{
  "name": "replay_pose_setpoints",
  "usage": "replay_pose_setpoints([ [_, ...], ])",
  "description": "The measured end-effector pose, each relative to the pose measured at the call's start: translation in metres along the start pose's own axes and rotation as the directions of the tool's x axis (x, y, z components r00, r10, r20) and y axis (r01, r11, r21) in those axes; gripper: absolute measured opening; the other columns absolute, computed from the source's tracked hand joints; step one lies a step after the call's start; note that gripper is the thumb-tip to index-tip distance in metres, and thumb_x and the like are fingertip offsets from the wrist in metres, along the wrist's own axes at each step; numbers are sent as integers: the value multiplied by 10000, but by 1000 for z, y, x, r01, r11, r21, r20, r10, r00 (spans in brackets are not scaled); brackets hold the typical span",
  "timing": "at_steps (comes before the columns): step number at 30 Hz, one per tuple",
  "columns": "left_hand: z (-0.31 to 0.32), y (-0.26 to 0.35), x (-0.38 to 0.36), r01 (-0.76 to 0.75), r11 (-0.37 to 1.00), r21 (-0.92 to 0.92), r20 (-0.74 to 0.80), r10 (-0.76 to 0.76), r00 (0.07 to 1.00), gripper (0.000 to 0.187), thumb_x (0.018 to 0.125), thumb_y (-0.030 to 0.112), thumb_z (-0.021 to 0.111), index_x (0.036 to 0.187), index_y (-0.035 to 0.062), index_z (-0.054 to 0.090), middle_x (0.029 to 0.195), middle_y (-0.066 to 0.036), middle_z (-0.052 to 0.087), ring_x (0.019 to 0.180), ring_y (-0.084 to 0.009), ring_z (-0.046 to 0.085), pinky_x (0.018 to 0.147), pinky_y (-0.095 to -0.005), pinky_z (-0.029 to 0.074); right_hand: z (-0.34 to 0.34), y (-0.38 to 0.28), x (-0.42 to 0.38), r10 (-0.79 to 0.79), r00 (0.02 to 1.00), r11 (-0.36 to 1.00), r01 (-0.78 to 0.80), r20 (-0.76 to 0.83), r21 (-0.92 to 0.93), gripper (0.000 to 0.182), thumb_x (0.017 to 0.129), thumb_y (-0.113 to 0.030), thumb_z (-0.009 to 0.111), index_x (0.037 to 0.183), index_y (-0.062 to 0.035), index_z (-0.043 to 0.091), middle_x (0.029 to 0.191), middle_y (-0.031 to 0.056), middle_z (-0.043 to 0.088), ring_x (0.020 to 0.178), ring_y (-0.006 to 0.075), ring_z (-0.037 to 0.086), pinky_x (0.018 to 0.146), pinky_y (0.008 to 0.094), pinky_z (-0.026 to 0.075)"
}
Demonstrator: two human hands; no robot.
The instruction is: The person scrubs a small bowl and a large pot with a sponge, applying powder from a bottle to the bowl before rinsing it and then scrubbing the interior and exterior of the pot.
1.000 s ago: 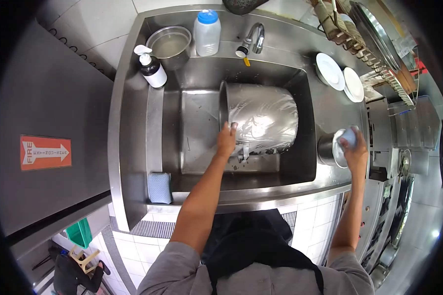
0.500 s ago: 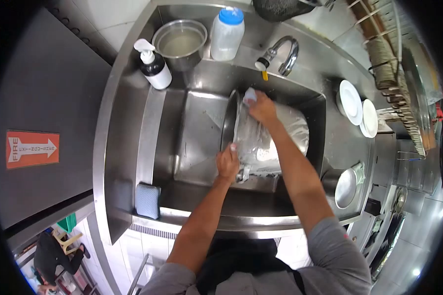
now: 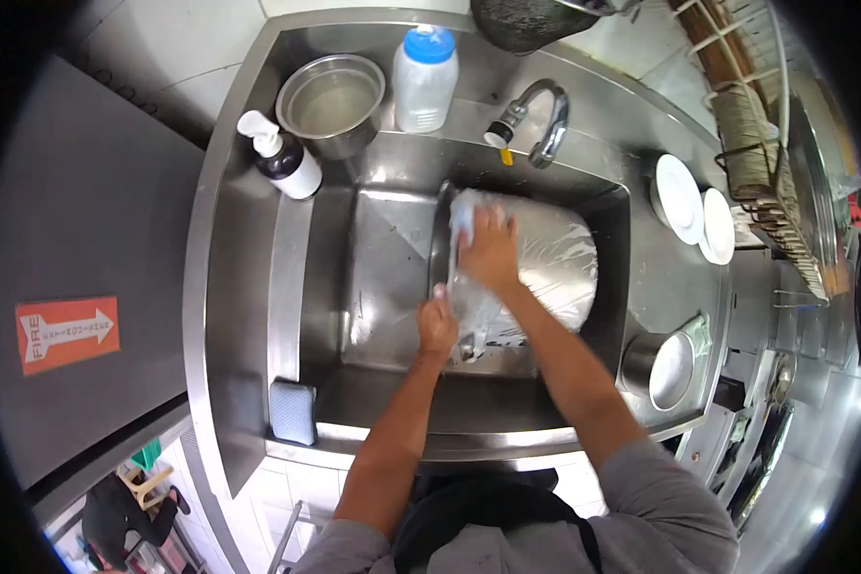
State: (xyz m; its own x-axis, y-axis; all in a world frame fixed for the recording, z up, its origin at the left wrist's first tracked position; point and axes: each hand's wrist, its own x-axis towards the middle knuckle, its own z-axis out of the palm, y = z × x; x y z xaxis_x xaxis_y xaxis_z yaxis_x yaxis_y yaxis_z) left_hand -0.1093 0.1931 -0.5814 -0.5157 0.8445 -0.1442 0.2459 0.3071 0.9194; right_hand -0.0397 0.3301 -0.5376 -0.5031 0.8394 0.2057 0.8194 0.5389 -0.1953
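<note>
A large metal pot (image 3: 557, 251) lies on its side in the sink (image 3: 392, 258), its rim facing left and its outer wall wet and streaked with suds. My left hand (image 3: 438, 327) grips the rim at its near side, with the thumb up. Near the rim's far side, my right hand (image 3: 491, 249) presses a pale blue-white scrubbing pad (image 3: 463, 212) on the pot's wall; whether it is sponge or cloth I cannot make out. One pot handle (image 3: 469, 346) shows beside my left hand. The pot's inside is mostly hidden.
Along the back stand a pump bottle (image 3: 292, 170), a metal bowl of cloudy liquid (image 3: 333, 105) and a blue-capped jar (image 3: 425, 86). The faucet (image 3: 540, 120) arches over the sink. White plates (image 3: 679, 199) and a small pot (image 3: 662, 368) are right; a grey sponge (image 3: 293, 411) lies front left.
My right hand has moved down and slightly left over the pot's wall with the pad, its fingers now flatter. My left hand stays on the rim. The whole view has shifted slightly.
</note>
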Motion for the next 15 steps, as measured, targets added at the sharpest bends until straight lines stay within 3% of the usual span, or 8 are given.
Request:
replay_pose_setpoints([
  [4, 0, -8, -21, -15, 999, 48, -13, 16, 1000, 628, 998, 365, 328, 581, -57, 534, 590, -297, 512, 606, -476, 526, 607, -546, 380, -67, 21, -86, -267, 952, 963, 267, 153, 16, 459, 856, -286, 554, 1208, 3, 494, 1290, 240, 454, 1302, 433, 353, 1045, 662, 213],
  [6, -2, -3, -17, -62, 995, 79, -12, 63, 998, 603, 991, 369, 349, 615, -51, 562, 611, -292, 540, 624, -469, 547, 619, -541, 401, -22, 116, -93, -261, 853, 945, 130, -453, -300, 489, 872, -314, 546, 1232, 10, 476, 1285, 218, 471, 1228, 416, 450, 999, 672, 278],
  [7, -1, 1, -17, -93, 989, 116, -26, 97, 995, 579, 984, 373, 369, 648, -45, 589, 632, -288, 569, 642, -462, 569, 631, -536, 423, -49, 133, -77, 162, 960, 971, -197, -229, -137, 510, 884, -318, 542, 1254, 22, 452, 1284, 207, 477, 1184, 412, 488, 978, 669, 305],
  [8, -1, 6, -16, -94, 989, 113, -20, 96, 995, 579, 984, 373, 369, 648, -45, 589, 632, -288, 569, 642, -462, 569, 631, -536, 423, -77, 139, -65, 538, 840, 842, -535, 63, -64, 532, 895, -321, 537, 1276, 34, 428, 1284, 197, 484, 1139, 407, 525, 957, 667, 331],
  [11, 1, 42, 12, -46, 917, 395, -20, 58, 998, 487, 964, 371, 428, 801, -39, 634, 722, -290, 619, 732, -471, 600, 698, -523, 469, -5, 126, -95, -84, 898, 921, -95, -431, -378, 541, 910, -332, 520, 1297, 30, 408, 1294, 201, 476, 1203, 439, 469, 972, 680, 302],
  [12, -6, 62, 22, -19, 941, 339, 5, 19, 1000, 460, 955, 374, 453, 874, -43, 631, 765, -302, 623, 776, -477, 603, 733, -515, 476, -7, 82, -105, -20, 942, 972, -60, -335, -227, 531, 901, -362, 516, 1243, 38, 440, 1307, 255, 449, 1311, 406, 370, 1015, 674, 240],
  [14, -5, 71, 49, -6, 958, 287, 47, -8, 999, 450, 946, 378, 478, 947, -47, 627, 808, -313, 627, 819, -483, 607, 768, -506, 484, -73, -4, -111, -5, 965, 1000, 12, 264, -26, 499, 875, -354, 527, 1175, 45, 509, 1395, 255, 367, 1372, 402, 268, 1070, 661, 134],
  [15, 0, 66, 61, 6, 965, 263, 34, -16, 999, 460, 937, 388, 494, 959, -54, 623, 814, -315, 626, 841, -478, 607, 780, -509, 479, -72, 1, -114, 21, 966, 998, -6, 259, -58, 475, 890, -368, 510, 1199, -7, 505, 1421, 218, 343, 1386, 402, 229, 1064, 675, 135],
])
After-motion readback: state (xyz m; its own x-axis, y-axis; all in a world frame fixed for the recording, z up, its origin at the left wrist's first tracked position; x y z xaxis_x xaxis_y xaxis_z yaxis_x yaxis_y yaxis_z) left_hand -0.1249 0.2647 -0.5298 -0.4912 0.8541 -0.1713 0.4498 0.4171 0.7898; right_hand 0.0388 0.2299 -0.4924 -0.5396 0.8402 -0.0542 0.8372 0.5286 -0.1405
